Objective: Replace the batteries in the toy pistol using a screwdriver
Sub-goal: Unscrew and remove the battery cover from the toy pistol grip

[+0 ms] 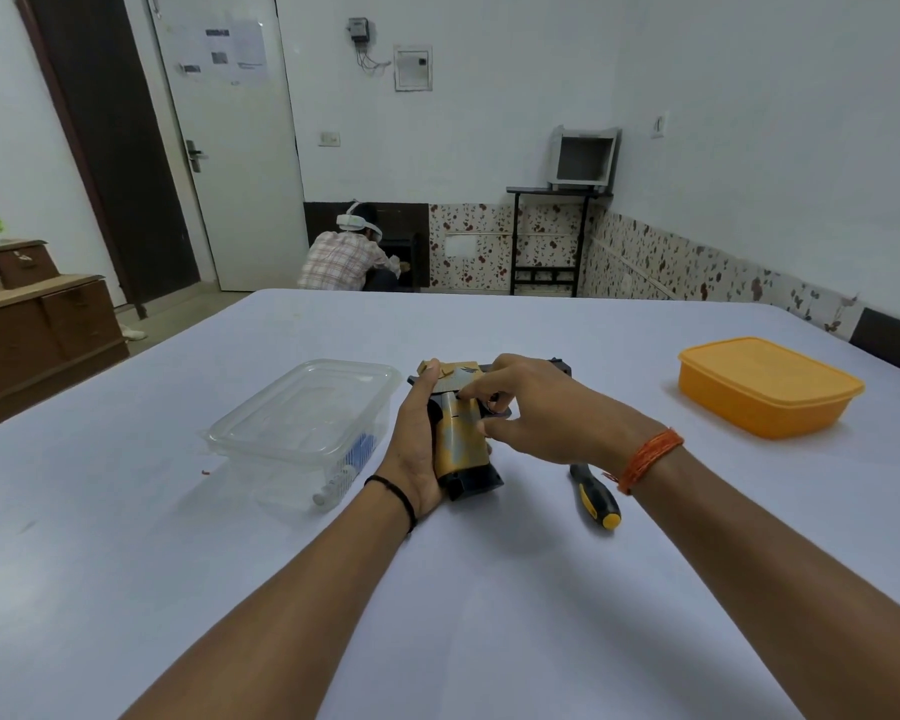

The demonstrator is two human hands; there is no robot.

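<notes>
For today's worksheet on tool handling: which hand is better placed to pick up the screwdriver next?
Probably the right hand: the screwdriver lies on the table just under its wrist, and it only fingers the toy pistol, which the left hand grips.

White walls (489, 122) with floral skirting (645, 252), a white door (230, 174) — perhaps ajar — and brown drawers (37, 330).

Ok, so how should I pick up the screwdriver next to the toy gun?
Grip the black and yellow handle of the screwdriver, coming from above with the right hand. It lies flat on the table, handle end nearest you, just under that wrist.
</notes>
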